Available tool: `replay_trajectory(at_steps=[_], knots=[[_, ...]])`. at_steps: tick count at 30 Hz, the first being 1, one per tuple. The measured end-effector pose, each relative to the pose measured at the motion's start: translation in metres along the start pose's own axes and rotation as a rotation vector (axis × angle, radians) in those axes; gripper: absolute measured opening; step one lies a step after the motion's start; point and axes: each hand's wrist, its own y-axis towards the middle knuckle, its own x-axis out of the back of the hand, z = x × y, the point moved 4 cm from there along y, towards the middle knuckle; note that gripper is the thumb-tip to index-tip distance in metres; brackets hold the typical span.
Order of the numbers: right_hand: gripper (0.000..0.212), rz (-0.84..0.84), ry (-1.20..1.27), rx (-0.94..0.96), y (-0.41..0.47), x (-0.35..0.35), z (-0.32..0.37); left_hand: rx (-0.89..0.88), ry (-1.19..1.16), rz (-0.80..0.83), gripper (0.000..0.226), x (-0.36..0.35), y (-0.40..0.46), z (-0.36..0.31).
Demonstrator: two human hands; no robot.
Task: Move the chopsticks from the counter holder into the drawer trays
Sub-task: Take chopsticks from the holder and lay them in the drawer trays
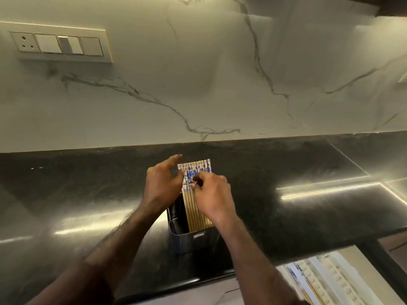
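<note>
Both of your hands are up at the top of the chopsticks (195,194), which stand in a tight, flat row in the dark holder (191,236) on the black counter (297,172), just in front of your wrists.

Left hand (163,183): fingers spread and curved, loose, touching or just beside the left edge of the row. Not closed on anything; whether the fingertips actually press the sticks, I cannot tell.

Right hand (212,192): fingertips pinched together at the blue-and-white patterned ends, apparently picking out one or two sticks from the row. The pinch hides the contact, so how many are caught is unclear.

The open drawer (326,280) sits below and right of your right forearm, past the counter edge; pale ribbed trays show inside, with what look like a few chopsticks already lying there.

Handling, as a judgement: thin, stiff, light sticks with a glossy finish, likely slippery. A fingertip pinch at the very top gives little control, so the lower ends may swing or a neighbour may drag up with it. Take hold a little below the patterned band, thumb against two fingers, and use the left hand to steady the remaining row while you lift straight up.
</note>
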Motion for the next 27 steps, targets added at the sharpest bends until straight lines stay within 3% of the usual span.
replay_trajectory(at_steps=[6, 13, 22, 27], knots=[[0.030, 0.031, -0.014, -0.053, 0.006, -0.031, -0.012, 0.184, -0.133, 0.067, 0.047, -0.018, 0.010, 0.035], [0.029, -0.012, -0.021, -0.042, 0.005, -0.039, -0.014, 0.275, -0.319, 0.021, 0.044, -0.029, 0.010, 0.048], [0.031, 0.016, 0.038, -0.071, 0.003, -0.039, -0.009, 0.310, -0.513, -0.024, 0.032, -0.023, 0.008, 0.049], [0.024, -0.023, 0.150, -0.076, -0.001, -0.025, -0.002, 0.205, -0.582, 0.015, 0.036, 0.006, 0.018, 0.015]])
